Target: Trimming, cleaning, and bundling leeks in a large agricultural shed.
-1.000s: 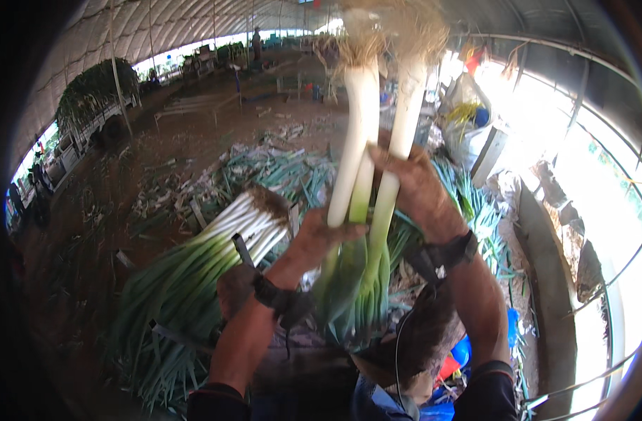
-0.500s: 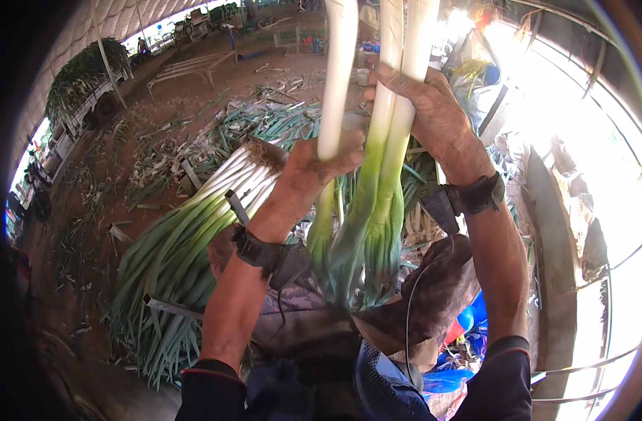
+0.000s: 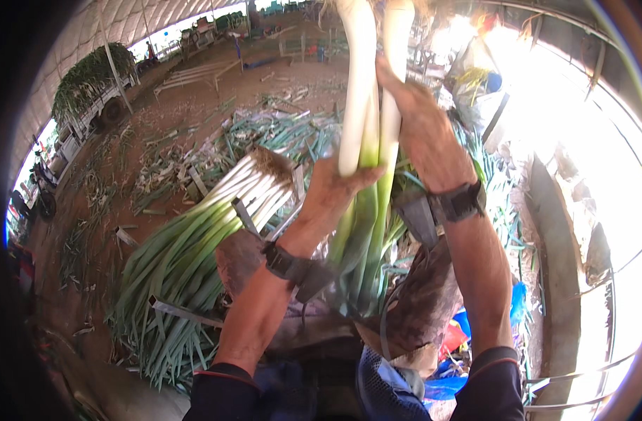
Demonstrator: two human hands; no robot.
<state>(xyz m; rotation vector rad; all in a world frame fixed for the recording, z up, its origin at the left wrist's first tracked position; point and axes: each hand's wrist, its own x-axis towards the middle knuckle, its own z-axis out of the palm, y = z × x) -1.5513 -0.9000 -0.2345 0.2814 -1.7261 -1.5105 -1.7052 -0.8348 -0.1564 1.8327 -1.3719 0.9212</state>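
Upright in front of me stand a few leeks (image 3: 356,105), white above and green below, their root ends cut off by the top of the view. My left hand (image 3: 335,186) is closed around them near where the white turns green, its thumb across the front. Higher up, my right hand (image 3: 429,123) is closed on the right-hand stalk; its fingers are mostly hidden behind. The green leaves hang down over my lap. At my left lies a bundle of leeks (image 3: 180,259), with brown roots (image 3: 272,165) pointing away from me, between metal uprights (image 3: 245,214).
Loose green leaves (image 3: 293,137) and trimmings litter the earth floor ahead. A truck loaded with greens (image 3: 100,81) stands far left, near a motorcycle (image 3: 45,200). Blue plastic (image 3: 447,386) lies by my right leg. A concrete ledge (image 3: 556,281) runs along the bright right side.
The held leeks have come closer together, the left stalk now against the others. My left hand has moved right and down slightly; my right hand has shifted slightly left.
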